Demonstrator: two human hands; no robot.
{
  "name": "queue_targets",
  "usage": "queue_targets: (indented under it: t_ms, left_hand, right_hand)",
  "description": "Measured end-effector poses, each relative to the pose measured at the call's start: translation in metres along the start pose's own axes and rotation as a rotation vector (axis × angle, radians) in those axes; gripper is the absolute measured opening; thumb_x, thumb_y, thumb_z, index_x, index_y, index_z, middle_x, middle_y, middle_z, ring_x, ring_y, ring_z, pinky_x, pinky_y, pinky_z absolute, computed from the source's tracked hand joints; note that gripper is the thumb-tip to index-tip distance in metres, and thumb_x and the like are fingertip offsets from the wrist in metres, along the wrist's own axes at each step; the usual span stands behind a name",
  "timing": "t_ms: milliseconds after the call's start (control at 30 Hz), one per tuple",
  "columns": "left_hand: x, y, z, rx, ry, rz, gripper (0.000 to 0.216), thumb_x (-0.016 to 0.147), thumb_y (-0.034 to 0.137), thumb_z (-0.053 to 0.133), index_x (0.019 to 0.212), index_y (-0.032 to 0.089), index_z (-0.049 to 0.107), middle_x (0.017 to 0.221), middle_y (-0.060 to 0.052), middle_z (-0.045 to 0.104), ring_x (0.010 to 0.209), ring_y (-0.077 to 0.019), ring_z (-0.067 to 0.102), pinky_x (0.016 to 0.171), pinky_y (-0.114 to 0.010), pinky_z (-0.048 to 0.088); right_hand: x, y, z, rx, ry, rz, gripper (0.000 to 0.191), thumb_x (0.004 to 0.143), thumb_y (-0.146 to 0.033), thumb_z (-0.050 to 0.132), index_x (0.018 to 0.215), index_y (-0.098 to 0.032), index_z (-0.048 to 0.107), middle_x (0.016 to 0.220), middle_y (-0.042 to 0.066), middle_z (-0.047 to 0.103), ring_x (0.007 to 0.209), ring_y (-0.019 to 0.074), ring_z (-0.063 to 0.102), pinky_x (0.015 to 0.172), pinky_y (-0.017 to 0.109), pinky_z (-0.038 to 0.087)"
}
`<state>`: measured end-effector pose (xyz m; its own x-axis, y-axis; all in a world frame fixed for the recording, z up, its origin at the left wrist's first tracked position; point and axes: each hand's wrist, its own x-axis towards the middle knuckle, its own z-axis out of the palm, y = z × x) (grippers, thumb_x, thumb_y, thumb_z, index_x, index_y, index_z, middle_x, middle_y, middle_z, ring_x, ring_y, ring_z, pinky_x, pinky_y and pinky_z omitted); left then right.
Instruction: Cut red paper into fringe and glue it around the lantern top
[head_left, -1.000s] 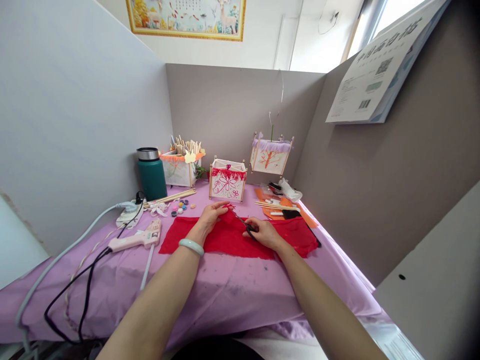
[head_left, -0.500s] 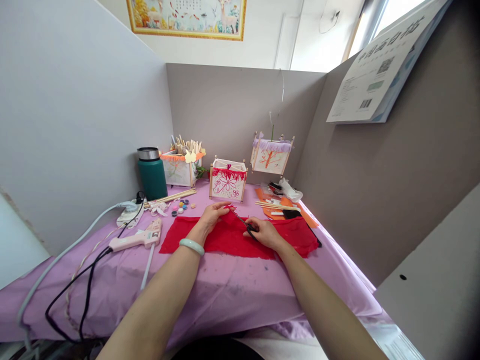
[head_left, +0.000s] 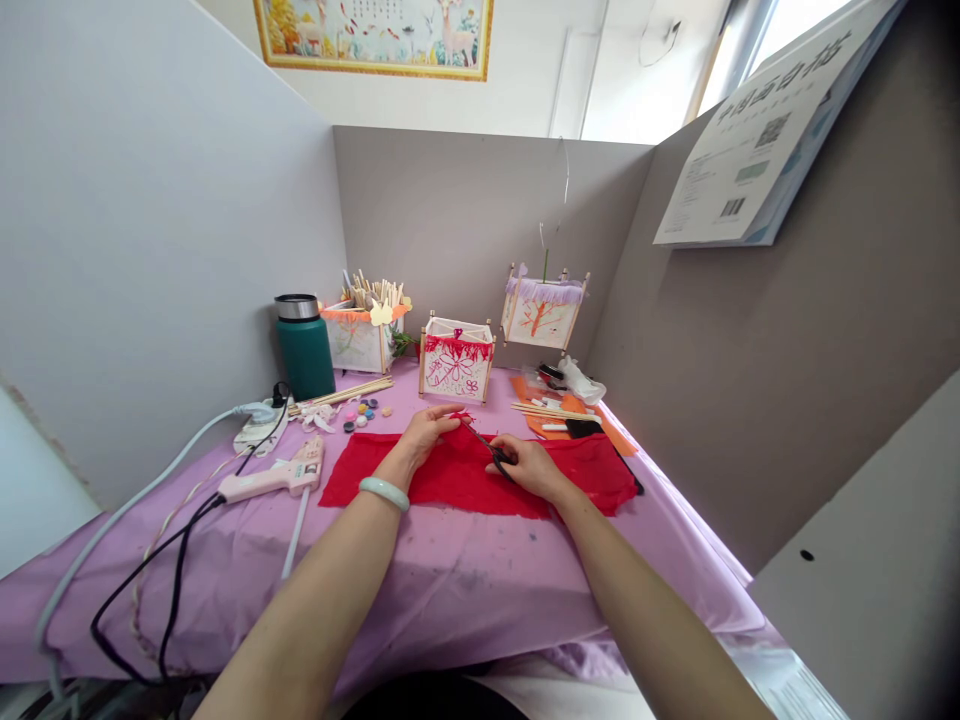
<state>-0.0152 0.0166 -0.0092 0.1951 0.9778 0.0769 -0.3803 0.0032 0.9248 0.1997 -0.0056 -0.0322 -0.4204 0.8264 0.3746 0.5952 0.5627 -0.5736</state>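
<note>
My left hand [head_left: 425,436], with a pale bangle [head_left: 384,492] on its wrist, is closed on a small piece of red fabric [head_left: 461,419]. Black-handled scissors [head_left: 501,460] are gripped in my right hand [head_left: 527,464], their blades pointing up and left to that piece. Beneath both hands a long red cloth [head_left: 457,485] lies spread across the table. Just beyond them stands a small white lantern box [head_left: 456,372] with a stick frame, red fringe and a red flower drawing. Whether the blades are parted is too small to make out.
At left are a pink glue gun [head_left: 274,478] with trailing cords, a power strip [head_left: 259,430] and a green bottle [head_left: 304,345]. A stick-filled box [head_left: 358,340] stands behind. A purple-fringed lantern [head_left: 541,312] hangs at back right, above orange sheets [head_left: 622,432] and sticks.
Both hands stay almost in place. The scissor blades and the red piece at my left fingertips have shifted very slightly.
</note>
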Motion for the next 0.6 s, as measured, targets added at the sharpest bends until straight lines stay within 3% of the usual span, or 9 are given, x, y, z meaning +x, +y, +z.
queue_targets:
  t_ms: [600]
  left_hand:
    - [-0.0024,0.0024,0.0019,-0.005,-0.011,-0.014,0.045,0.063,0.01,0.07,0.107,0.008,0.061,0.092,-0.015,0.069,0.076,-0.0199,0.066,0.07,-0.029,0.05]
  right_hand:
    - [0.0002,-0.0005,-0.0004,-0.023,0.003,0.009,0.032,0.069,-0.043,0.066,0.09,-0.02,0.06,0.063,-0.004,0.052,0.057,0.0101,0.046,0.053,0.019,0.031]
